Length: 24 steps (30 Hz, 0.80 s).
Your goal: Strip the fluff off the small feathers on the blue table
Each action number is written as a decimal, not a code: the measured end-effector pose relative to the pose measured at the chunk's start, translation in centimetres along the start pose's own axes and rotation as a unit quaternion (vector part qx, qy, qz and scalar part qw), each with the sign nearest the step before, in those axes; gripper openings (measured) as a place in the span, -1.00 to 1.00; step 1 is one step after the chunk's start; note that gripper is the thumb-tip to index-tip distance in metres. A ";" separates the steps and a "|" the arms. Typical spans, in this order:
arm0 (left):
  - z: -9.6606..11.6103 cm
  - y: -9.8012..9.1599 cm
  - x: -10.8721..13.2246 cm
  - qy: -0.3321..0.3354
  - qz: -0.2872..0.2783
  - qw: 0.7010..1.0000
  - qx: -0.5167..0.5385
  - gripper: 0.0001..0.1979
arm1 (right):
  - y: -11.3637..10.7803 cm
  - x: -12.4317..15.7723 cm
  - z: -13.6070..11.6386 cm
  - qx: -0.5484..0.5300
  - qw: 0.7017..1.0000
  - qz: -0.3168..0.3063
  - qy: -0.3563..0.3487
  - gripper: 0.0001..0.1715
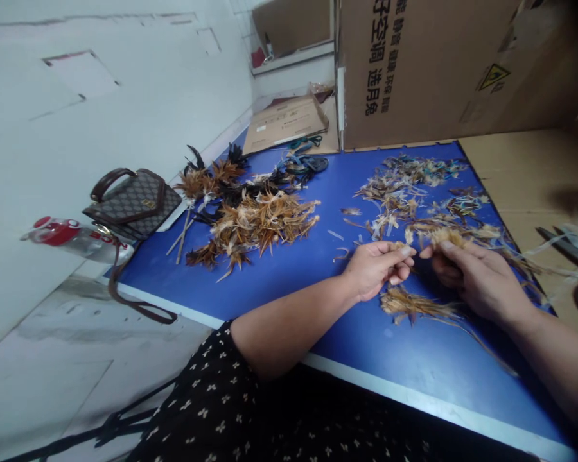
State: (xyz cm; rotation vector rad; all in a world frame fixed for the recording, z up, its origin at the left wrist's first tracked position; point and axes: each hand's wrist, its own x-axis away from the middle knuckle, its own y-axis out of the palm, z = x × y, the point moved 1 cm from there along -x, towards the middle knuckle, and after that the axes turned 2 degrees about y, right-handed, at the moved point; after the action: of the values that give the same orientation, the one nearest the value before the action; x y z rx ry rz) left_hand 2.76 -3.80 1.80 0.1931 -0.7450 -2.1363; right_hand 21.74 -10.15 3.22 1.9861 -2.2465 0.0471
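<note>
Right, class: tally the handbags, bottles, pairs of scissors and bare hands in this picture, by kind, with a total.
Handbag: 1
Red-labelled bottle: 1
Scissors, partly cut off by the frame: 1
Left hand and right hand: 2
Total: 5

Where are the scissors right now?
Head view, right edge, partly out of frame: the scissors lie on the tan surface beyond the blue tabletop, to the right of the right hand.

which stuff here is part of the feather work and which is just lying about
Likely part of it:
- tan feather tuft in the right hand
- loose feather bundle below the hands
- mixed feather scraps
- brown feather pile
- perhaps the scissors

Seemingly just lying about:
- patterned handbag
- red-capped bottle
- flattened cardboard
</note>
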 end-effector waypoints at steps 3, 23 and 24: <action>0.1 0.1 0.0 0.004 0.003 1.000 0.013 -0.43 | 0.0 0.0 0.1 0.008 1.000 -0.012 0.008 -0.34; 0.4 0.3 0.0 0.036 0.014 0.999 -0.001 -0.44 | 0.2 0.2 0.3 0.069 0.996 -0.044 -0.018 -0.33; 0.3 0.2 0.0 0.035 0.017 0.999 -0.001 -0.44 | 0.3 0.2 0.3 0.077 0.996 -0.036 -0.027 -0.35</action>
State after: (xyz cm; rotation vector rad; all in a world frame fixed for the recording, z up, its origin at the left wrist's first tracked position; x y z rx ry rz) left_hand 2.81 -3.74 2.22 0.2508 -0.7003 -2.0875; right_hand 21.40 -10.35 2.95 2.1693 -2.2642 0.1650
